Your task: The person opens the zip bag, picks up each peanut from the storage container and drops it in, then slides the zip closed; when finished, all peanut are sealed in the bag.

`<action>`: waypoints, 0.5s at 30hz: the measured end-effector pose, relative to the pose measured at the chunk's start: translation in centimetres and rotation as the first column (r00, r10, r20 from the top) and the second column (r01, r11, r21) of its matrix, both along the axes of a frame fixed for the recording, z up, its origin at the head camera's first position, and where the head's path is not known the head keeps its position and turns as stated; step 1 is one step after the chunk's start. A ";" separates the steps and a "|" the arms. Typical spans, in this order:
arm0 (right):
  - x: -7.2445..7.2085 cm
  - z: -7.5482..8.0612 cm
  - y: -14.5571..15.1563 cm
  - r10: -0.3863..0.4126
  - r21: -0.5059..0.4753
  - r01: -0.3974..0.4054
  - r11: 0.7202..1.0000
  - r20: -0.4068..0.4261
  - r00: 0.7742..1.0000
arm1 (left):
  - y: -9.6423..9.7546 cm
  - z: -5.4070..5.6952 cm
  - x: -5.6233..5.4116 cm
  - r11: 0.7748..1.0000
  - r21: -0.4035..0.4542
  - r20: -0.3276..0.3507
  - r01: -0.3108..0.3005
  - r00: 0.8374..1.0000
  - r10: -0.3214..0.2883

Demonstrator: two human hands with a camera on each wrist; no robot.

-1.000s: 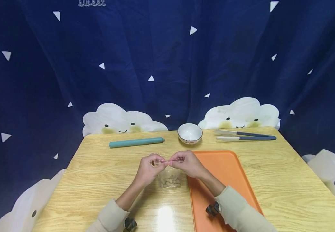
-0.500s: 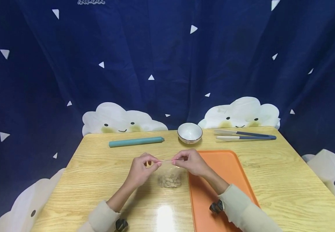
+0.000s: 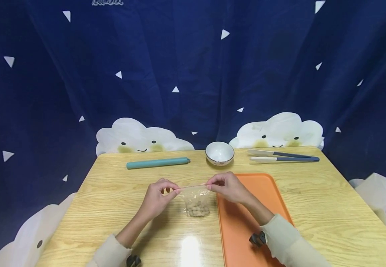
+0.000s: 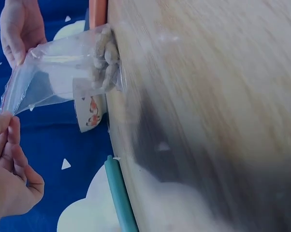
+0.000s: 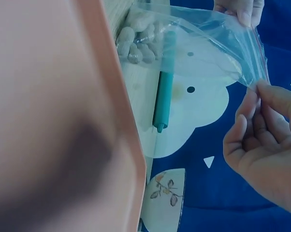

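A clear zip bag with peanuts in its bottom stands upright on the wooden table. My left hand pinches the left end of its pink-lined top edge between thumb and forefinger. At the other end, my right hand pinches the same edge, so the top is stretched straight between the two. In the left wrist view the zip strip runs from hand to hand, and several peanuts lie at the bag's base. The right wrist view shows the peanuts through the plastic.
An orange tray lies right of the bag, under my right forearm. Along the back are a teal stick-like tube, a white bowl and blue-and-white tongs. Behind the table hangs a dark blue curtain.
My hands have drawn apart, the left to the left and the right to the right. The bag's top edge, bunched between the fingertips earlier, is now spread wide.
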State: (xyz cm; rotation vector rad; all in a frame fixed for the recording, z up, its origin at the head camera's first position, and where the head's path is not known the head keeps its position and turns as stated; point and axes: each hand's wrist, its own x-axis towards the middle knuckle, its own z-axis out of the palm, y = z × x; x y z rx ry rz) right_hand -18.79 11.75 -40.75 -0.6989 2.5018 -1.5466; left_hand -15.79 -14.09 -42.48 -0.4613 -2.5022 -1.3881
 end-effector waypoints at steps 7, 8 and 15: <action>0.1 0.8 0.3 -0.019 0.080 0.025 0.996 -0.080 0.997 | -0.1 0.7 0.3 0.999 -0.038 -0.039 -0.023 0.999 0.021; 0.2 1.0 0.4 -0.023 0.089 0.030 0.996 -0.086 0.996 | -0.1 0.8 0.4 0.999 -0.029 -0.041 -0.025 0.999 0.024; 1.5 2.9 1.1 0.063 0.135 -0.049 0.990 -0.104 0.993 | -0.2 2.7 1.8 1.000 0.002 0.032 0.001 0.999 -0.001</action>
